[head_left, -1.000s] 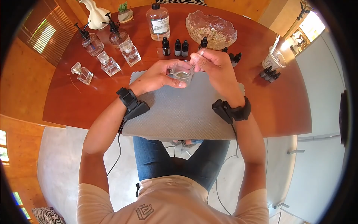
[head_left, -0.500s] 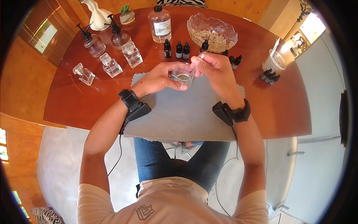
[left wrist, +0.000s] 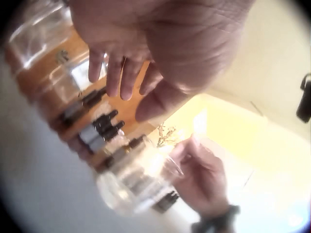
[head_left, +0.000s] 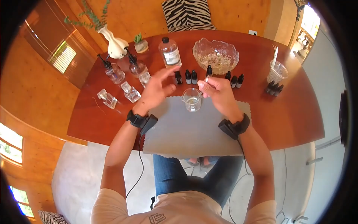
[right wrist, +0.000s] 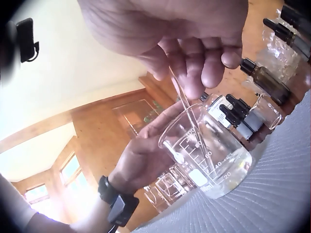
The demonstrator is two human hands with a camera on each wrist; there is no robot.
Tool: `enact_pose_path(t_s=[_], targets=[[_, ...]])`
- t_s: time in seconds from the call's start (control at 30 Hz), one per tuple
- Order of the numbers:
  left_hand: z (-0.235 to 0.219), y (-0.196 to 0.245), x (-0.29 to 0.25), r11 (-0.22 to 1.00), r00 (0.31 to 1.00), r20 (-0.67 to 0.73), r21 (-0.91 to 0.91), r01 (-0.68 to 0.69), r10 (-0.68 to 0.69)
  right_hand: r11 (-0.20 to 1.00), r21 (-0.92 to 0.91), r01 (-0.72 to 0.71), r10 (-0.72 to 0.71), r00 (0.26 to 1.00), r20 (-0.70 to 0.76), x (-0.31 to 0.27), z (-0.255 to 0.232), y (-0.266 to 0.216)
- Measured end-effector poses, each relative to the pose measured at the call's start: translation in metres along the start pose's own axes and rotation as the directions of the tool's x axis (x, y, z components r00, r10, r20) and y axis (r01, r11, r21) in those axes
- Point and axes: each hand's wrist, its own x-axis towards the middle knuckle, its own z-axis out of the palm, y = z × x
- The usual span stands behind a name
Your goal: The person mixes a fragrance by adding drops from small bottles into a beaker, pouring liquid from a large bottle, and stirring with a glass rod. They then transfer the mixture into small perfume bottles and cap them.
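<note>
A small glass beaker (head_left: pixel 191 101) with white graduation marks stands upright on the grey mat (head_left: pixel 186 130). Clear liquid lies low in it, as the right wrist view shows. My right hand (head_left: pixel 220 96) pinches a thin glass stirring rod (right wrist: pixel 192 109) between thumb and fingers, and its lower end slants down into the beaker. To the beaker's left, my left hand (head_left: pixel 158 90) is raised and apart from it, fingers extended and holding nothing. Behind that hand is a small black-capped dropper bottle (head_left: pixel 178 79), partly covered by it in the head view.
Several dropper bottles (head_left: pixel 191 77) line the mat's far side. Square perfume bottles (head_left: pixel 130 93) and pump bottles (head_left: pixel 116 74) stand left. Behind are a large labelled bottle (head_left: pixel 171 56) and a glass bowl (head_left: pixel 216 56). A plastic cup (head_left: pixel 278 72) sits right, beside more small bottles (head_left: pixel 274 89).
My left hand has let go of the beaker and moved left. The beaker, earlier held up and tilted, now stands on the mat. My right hand keeps the rod. The head view has shifted.
</note>
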Motion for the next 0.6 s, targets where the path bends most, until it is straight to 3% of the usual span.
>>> enact_pose_path(t_s=[0.03, 0.1, 0.2, 0.3, 0.33, 0.43, 0.47, 0.6], targets=[[-0.007, -0.005, 0.011, 0.987, 0.987, -0.141, 0.151, -0.060, 0.082, 1.000, -0.015, -0.001, 0.001, 1.000, 0.001, 0.000, -0.001, -0.001], [-0.029, -0.007, 0.033, 0.957, 0.964, -0.263, 0.288, 0.035, 0.044, 0.999, -0.042, -0.008, 0.008, 1.000, 0.015, 0.000, -0.002, -0.003], [-0.049, -0.007, 0.061, 0.796, 0.965, -0.263, 0.583, 0.164, -0.006, 0.999, -0.036, -0.008, 0.009, 1.000, 0.008, 0.000, -0.001, -0.003], [-0.049, -0.015, 0.078, 0.692, 0.979, -0.069, 0.699, 0.183, -0.190, 0.999, -0.044, -0.001, 0.001, 1.000, -0.007, 0.002, -0.001, 0.000], [-0.050, -0.056, 0.088, 0.625, 0.973, -0.079, 0.755, 0.200, -0.216, 0.998, -0.055, -0.005, 0.004, 1.000, -0.009, 0.002, -0.002, 0.001], [-0.044, -0.051, 0.102, 0.510, 0.902, 0.040, 0.835, 0.205, -0.429, 0.998, -0.068, 0.003, -0.005, 1.000, -0.024, 0.004, -0.001, 0.009], [-0.045, -0.053, 0.104, 0.534, 0.897, 0.163, 0.841, 0.092, -0.411, 0.998, -0.069, 0.012, -0.014, 0.999, -0.034, 0.004, 0.000, 0.011], [-0.036, -0.054, 0.106, 0.511, 0.869, 0.222, 0.859, 0.041, -0.442, 0.999, -0.049, 0.016, -0.017, 0.999, -0.035, 0.005, 0.000, 0.014]])
